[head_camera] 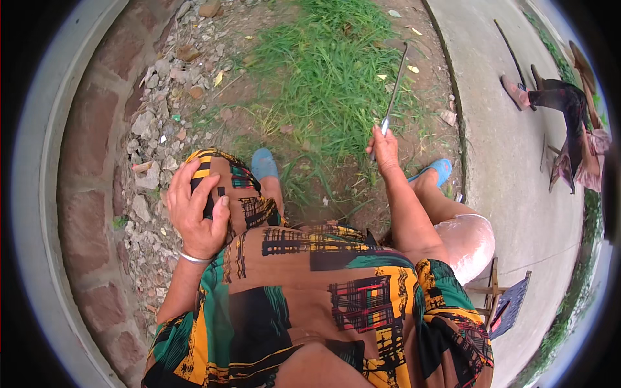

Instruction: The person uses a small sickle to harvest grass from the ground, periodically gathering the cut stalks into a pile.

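Observation:
My right hand (384,149) is closed around the handle of a thin metal hand tool (397,87), perhaps a sickle. The tool's shaft points away from me over the right edge of a patch of long green grass (330,72), and the shape of its far end is hard to make out. My left hand (196,208) rests on my left knee, on the patterned cloth, with its fingers spread and nothing held. A metal bangle (193,258) is on that wrist.
Rubble (150,121) lies along a stone-block wall (87,131) at left. A concrete path (514,145) runs along the right, its edge beside my foot. On it are a seated person's legs (558,104), a dark stick (509,51) and a folding stool (509,305) near me.

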`<state>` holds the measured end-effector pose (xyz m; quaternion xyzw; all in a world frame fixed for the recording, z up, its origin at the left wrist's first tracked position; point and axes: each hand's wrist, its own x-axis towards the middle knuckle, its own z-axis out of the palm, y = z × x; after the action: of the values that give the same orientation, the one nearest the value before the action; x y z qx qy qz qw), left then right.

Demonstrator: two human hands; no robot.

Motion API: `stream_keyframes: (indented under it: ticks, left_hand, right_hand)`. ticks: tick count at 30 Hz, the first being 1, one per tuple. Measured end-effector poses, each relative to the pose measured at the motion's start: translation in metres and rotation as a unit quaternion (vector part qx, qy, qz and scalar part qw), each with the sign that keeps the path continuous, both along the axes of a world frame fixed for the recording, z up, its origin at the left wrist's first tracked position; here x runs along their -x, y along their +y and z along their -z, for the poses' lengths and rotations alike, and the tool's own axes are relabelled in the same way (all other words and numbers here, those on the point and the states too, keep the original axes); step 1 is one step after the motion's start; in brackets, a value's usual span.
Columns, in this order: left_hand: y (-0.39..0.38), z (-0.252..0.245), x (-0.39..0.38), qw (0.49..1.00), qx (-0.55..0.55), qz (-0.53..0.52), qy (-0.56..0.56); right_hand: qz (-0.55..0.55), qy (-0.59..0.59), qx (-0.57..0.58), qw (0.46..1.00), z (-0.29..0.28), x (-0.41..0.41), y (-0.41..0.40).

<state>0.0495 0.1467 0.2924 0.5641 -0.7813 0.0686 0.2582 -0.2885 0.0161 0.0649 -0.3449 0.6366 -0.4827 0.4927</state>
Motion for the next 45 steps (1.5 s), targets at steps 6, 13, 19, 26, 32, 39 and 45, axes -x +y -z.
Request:
stream_keyframes:
  ticks: [6,13,19,26,32,39,45]
  left_hand:
    - [0.0,0.002,-0.002,1.0,0.006,0.0,0.003]
    - [0.0,0.003,-0.003,1.0,0.011,-0.006,0.005]
    - [-0.002,0.001,-0.003,1.0,0.009,0.007,0.004]
    - [-0.001,0.003,-0.008,1.0,0.019,-0.007,0.008]
    - [0.001,0.001,-0.008,1.0,0.023,-0.008,0.011]
    - [-0.002,0.003,-0.008,1.0,0.004,0.014,0.003]
    - [0.003,0.005,-0.013,1.0,0.01,-0.008,0.021]
  right_hand:
    - [-0.293,0.256,-0.29,0.874,0.071,0.018,0.046]
    - [-0.119,0.305,-0.043,0.944,0.038,0.016,0.021]
    - [-0.113,0.052,0.054,0.991,-0.008,-0.053,0.001]
    - [-0.334,0.246,-0.263,0.871,0.046,-0.03,0.046]
    - [-0.211,0.26,-0.085,0.938,0.035,-0.031,0.022]
    - [-0.245,0.091,-0.046,0.964,0.001,-0.102,0.0]
    - [-0.388,0.321,-0.04,0.863,0.076,-0.075,0.031]
